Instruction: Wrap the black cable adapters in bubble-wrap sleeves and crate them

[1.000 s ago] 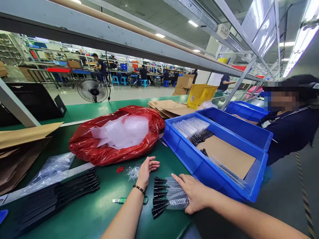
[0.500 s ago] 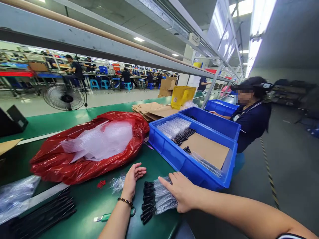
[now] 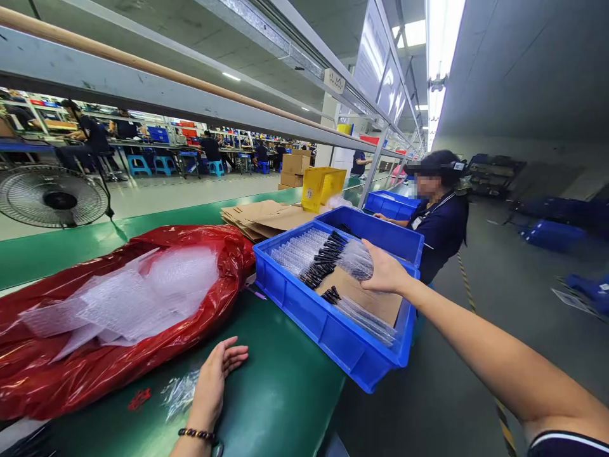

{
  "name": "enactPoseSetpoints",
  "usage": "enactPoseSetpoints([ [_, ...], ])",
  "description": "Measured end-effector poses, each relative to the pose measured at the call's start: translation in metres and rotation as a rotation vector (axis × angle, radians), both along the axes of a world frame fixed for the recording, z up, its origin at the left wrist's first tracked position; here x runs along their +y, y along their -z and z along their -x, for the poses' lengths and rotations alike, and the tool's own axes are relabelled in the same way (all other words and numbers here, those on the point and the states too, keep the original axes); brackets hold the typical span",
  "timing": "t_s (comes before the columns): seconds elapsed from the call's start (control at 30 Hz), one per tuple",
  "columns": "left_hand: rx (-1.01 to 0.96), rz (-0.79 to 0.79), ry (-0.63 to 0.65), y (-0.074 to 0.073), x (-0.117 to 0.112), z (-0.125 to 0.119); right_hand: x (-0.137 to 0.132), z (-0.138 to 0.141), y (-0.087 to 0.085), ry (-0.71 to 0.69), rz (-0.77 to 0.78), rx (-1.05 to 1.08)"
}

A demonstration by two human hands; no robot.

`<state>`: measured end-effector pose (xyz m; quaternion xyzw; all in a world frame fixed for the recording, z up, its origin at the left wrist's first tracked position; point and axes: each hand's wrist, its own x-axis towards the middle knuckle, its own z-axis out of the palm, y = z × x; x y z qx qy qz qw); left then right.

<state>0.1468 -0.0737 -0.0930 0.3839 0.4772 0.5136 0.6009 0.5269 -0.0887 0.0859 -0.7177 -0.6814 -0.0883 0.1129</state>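
My right hand (image 3: 382,266) reaches into the near blue bin (image 3: 328,336). Its fingers are wrapped round a bundle of bubble-wrapped black rods (image 3: 354,259), with their black ends pointing left. Beside the bundle lie rows of similar wrapped rods (image 3: 297,251), and along the bin's near side several more in clear sleeves (image 3: 366,320). Brown cardboard (image 3: 340,285) lines the bin floor. My left hand (image 3: 221,365) hovers or rests at the green table, holding nothing, its fingers loosely curved and apart. Near its wrist lie small clear plastic pieces (image 3: 179,393) and red bits (image 3: 139,399).
A red plastic bag (image 3: 228,279) of bubble-wrap sleeves (image 3: 128,304) covers the left of the table. Behind stand flat cardboard sheets (image 3: 266,216), a yellow bin (image 3: 323,188) and a fan (image 3: 59,198). A co-worker (image 3: 438,209) sits beyond a second blue bin (image 3: 380,238).
My right hand has carried the bundle of wrapped rods from the table up into the blue bin. The view has turned right; the cutter has left it. My left hand stays empty.
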Motion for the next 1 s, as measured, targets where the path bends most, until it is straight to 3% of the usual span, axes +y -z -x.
enactPoseSetpoints([
  [0.13,0.008,0.018,-0.011,0.003,0.002,0.0,0.008,-0.031,0.04,0.132,0.327,-0.015],
  [0.23,0.018,0.015,-0.007,0.004,0.003,0.001,0.009,-0.035,0.053,0.116,0.501,-0.054],
  [0.43,0.036,0.044,-0.001,0.003,0.004,0.0,0.006,-0.027,0.05,0.194,0.672,-0.043],
  [0.6,0.033,0.047,0.01,0.006,0.004,0.001,-0.002,-0.03,0.039,0.097,0.82,0.116],
  [0.73,0.018,0.047,0.03,0.008,0.004,0.002,-0.004,-0.036,0.034,-0.023,0.776,0.295],
  [0.87,0.003,0.057,0.032,0.008,0.003,0.001,0.002,-0.037,0.036,0.11,0.739,0.384],
  [1.0,-0.002,0.053,0.029,0.006,0.003,0.0,0.007,-0.034,0.04,0.117,0.771,0.446],
])
